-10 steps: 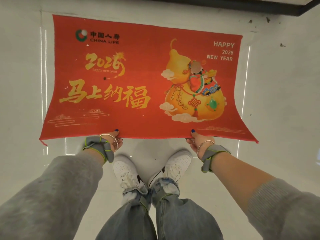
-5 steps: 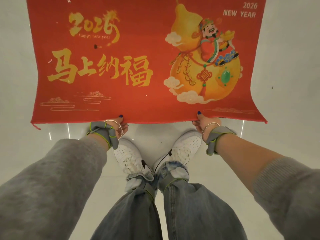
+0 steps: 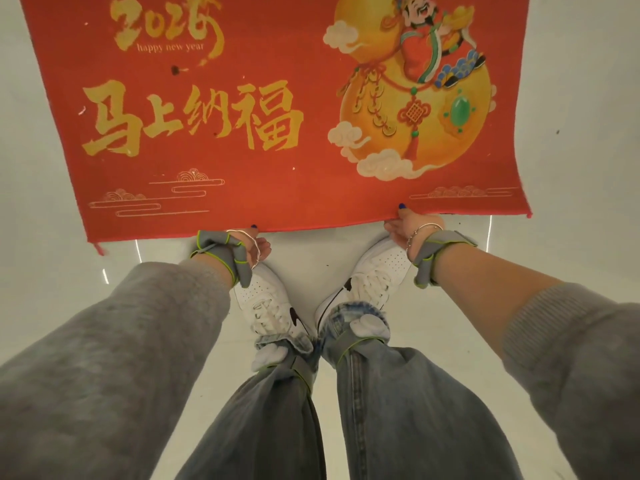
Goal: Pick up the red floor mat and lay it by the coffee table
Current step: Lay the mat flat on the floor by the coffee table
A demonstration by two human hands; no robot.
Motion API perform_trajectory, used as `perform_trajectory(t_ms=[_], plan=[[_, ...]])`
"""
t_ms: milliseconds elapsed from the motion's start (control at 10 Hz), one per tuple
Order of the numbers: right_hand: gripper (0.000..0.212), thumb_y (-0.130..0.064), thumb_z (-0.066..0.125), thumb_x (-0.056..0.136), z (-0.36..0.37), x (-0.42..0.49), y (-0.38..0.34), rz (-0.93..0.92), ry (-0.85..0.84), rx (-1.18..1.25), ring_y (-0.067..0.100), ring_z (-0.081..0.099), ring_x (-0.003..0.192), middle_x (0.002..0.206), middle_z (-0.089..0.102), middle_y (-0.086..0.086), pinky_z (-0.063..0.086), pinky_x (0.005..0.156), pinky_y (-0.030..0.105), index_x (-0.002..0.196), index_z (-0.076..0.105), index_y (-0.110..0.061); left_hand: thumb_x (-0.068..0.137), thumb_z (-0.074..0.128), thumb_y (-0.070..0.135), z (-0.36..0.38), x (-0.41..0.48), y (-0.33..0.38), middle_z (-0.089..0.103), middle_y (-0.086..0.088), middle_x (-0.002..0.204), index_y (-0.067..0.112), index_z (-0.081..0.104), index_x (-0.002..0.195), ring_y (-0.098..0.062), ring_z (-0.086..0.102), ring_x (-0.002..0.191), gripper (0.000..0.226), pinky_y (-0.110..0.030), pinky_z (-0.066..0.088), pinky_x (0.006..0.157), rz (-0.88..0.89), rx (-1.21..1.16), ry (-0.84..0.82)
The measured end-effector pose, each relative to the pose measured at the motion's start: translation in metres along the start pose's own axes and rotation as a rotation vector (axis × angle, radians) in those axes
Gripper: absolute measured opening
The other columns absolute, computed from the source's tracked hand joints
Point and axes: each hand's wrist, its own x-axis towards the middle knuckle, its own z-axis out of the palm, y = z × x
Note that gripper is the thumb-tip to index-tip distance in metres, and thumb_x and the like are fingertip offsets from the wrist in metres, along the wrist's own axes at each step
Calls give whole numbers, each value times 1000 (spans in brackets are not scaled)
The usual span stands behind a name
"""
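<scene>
Red rectangular fabric floor mat point(image 3: 242, 140) with gold lettering, near edge pinched by left hand point(image 3: 251, 245) at 7 o'clock, right hand point(image 3: 410, 226) at 5 o'clock, glossy white floor point(image 3: 571, 168), white sneakers point(image 3: 266, 303) below

Even soft light; thin glare streaks on glossy floor point(image 3: 311, 271); wide-angle bending at edges; slight blur.

Compared with the two earlier views, the red floor mat point(image 3: 242, 161) fills more of the frame: its top edge, logo and "HAPPY 2026" text are now cut off, and the far wall edge is out of sight. The near edge tilts, with the right hand point(image 3: 407, 225) higher than the left hand point(image 3: 249, 244).
</scene>
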Motion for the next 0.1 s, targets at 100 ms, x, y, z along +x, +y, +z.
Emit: perform_trajectory(t_ms=[100], plan=[[45,-27,38,99,-3,-41,-2,11,-94,-39,3,55,32,125,62,10,39,29,12,137,43,-2,103,29,12,7,-27,2,55,-14,97,6,54,100,-26,57,90,26,-23,47,79,-19,40,23]])
